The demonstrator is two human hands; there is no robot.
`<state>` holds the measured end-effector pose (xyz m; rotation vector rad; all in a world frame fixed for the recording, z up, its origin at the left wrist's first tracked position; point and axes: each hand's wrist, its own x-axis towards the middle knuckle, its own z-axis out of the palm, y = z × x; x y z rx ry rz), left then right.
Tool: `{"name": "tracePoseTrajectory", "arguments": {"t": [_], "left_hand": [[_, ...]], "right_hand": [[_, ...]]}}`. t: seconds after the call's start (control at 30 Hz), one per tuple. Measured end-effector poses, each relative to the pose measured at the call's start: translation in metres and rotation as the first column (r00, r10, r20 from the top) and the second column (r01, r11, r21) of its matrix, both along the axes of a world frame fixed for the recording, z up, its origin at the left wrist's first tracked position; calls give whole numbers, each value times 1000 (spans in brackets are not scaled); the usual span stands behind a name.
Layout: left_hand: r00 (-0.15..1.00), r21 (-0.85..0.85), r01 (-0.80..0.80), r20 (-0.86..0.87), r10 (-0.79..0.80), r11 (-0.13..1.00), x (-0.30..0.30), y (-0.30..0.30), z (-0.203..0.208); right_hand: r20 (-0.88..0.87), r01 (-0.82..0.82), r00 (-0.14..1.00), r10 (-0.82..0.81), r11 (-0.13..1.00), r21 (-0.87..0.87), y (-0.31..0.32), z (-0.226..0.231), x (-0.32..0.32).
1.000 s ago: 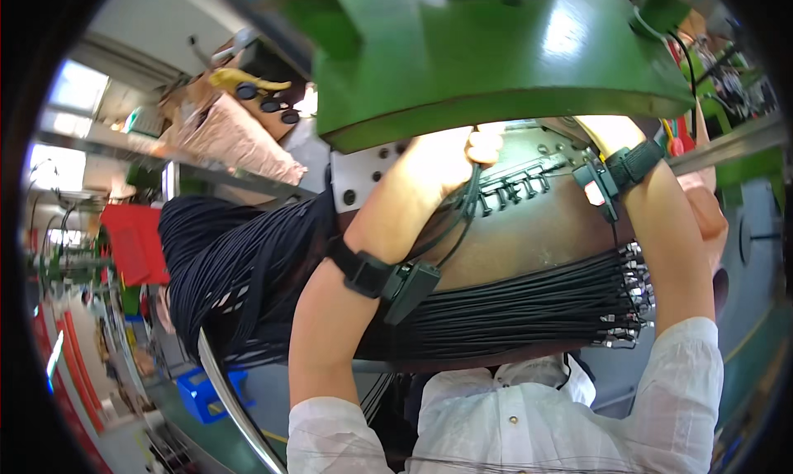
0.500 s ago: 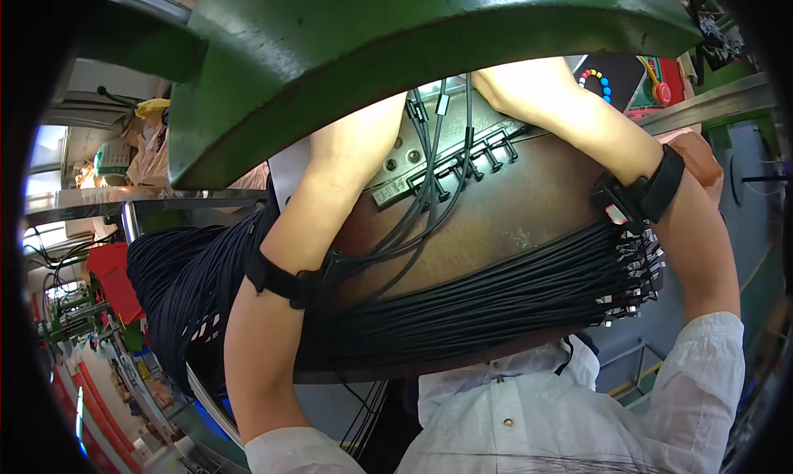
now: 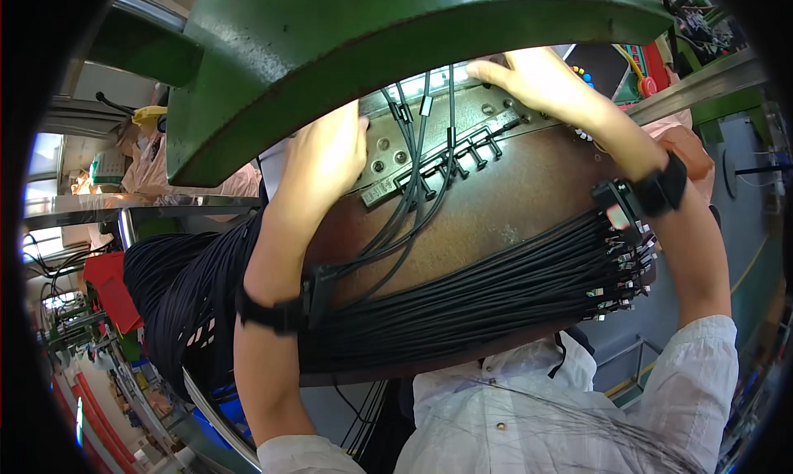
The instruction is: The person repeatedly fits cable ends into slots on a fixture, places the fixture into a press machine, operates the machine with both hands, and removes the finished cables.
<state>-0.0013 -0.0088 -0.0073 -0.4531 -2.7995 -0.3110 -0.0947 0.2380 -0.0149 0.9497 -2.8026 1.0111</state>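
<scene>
Up under the green press head (image 3: 347,52), the left hand (image 3: 326,156) and right hand (image 3: 537,81) are laid open on the metal fixture plate (image 3: 462,135), gripping nothing, where black cables (image 3: 413,201) are slotted

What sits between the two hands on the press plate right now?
In the head view, a few black cables run up between the left hand and the right hand, their plug ends lying on the metal fixture strip on the brown plate.

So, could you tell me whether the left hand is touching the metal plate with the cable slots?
Touching. The head view shows the left hand with its fingertips pressed flat against the metal plate, beside the black cables.
</scene>
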Motion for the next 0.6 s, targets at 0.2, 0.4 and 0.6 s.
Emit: {"name": "tracePoseTrajectory", "arguments": {"t": [0.2,0.4,0.6], "left_hand": [[-33,830,-90,549,-835,550,204,-17,63],[641,265,-676,671,371,688,400,-5,-179],[787,463,-566,548,282,682,341,6,-122]], "right_hand": [[23,200,969,-246,726,-659,182,12,149],[173,405,886,-430,900,164,207,-106,268],[256,372,890,-377,926,70,243,-168,302]]}}
